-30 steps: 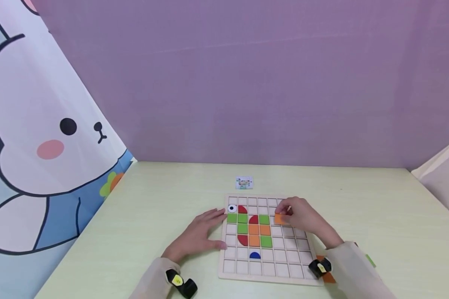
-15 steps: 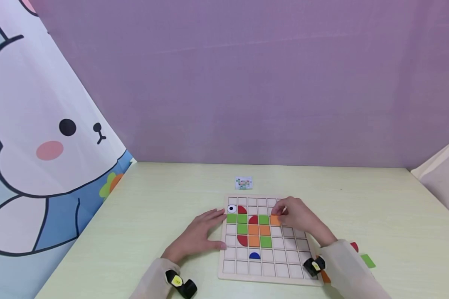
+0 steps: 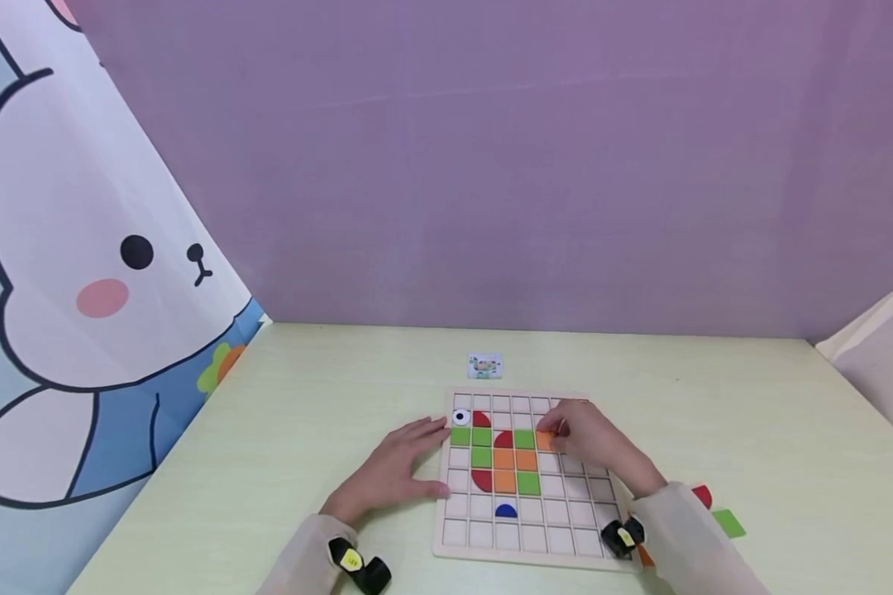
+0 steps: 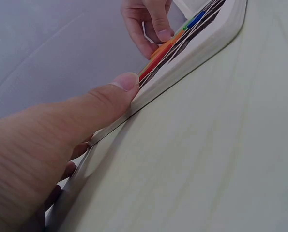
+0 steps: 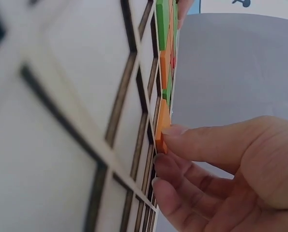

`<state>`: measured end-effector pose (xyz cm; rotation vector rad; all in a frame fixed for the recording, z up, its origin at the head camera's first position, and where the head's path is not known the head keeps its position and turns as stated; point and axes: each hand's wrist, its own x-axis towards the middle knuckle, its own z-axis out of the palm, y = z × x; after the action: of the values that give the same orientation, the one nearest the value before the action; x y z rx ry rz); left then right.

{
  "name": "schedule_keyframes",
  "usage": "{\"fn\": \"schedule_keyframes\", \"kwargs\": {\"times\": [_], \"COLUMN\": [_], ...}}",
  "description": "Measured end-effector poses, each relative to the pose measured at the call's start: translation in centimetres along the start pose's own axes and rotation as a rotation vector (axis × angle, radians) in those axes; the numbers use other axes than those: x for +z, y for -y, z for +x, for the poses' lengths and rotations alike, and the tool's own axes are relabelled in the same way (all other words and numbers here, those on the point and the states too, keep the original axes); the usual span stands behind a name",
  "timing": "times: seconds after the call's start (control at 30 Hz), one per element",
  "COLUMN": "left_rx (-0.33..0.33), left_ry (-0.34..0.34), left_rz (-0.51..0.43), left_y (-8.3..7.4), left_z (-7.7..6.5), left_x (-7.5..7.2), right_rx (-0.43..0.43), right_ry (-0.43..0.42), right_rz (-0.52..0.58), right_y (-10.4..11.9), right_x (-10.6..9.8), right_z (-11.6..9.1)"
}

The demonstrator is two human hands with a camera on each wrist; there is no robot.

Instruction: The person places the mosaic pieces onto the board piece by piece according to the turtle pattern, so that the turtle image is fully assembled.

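Observation:
A wooden grid board lies on the table with coloured tiles in its cells. My right hand pinches an orange square tile by thumb and fingers over a cell right of a green tile, third row from the top. The tile is slightly tilted in the right wrist view. My left hand rests at the board's left side, fingers straight, thumb on the rim. Other tiles in the grid include a round eye tile, red curved ones, green and orange squares, and a blue half-circle.
A small picture card lies behind the board. On the right, near my right sleeve, are a loose red piece, a green tile and an orange piece. A purple wall rises behind the table.
My right hand has moved slightly left and lower with the orange tile, bringing it over the cell beside the green tile. My left hand has stayed in place.

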<state>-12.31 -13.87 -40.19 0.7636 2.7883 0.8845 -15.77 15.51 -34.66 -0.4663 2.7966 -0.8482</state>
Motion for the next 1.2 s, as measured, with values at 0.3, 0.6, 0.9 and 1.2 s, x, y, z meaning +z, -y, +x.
{"fn": "schedule_keyframes", "kwargs": {"times": [0.3,0.6,0.9,1.2], "left_rx": [-0.011,-0.01,-0.019,-0.005], "left_ry": [0.002,0.004,0.002,-0.001], "left_rz": [-0.003,0.001,-0.005,0.006], "left_y": [0.0,0.1,0.0,0.1], "left_z": [0.0,0.0,0.0,-0.1], "left_x": [0.0,0.1,0.1,0.1], "right_rx": [-0.019,-0.021,-0.032,-0.115], "right_ry": [0.002,0.026,0.029,0.041], "right_rz": [-0.022,-0.041,-0.036,-0.063], "right_y": [-0.1,-0.1,0.0,-1.1], "right_x": [-0.1,-0.6,-1.9,-3.4], "right_z": [-0.2,-0.6,-1.5,-2.9]}}
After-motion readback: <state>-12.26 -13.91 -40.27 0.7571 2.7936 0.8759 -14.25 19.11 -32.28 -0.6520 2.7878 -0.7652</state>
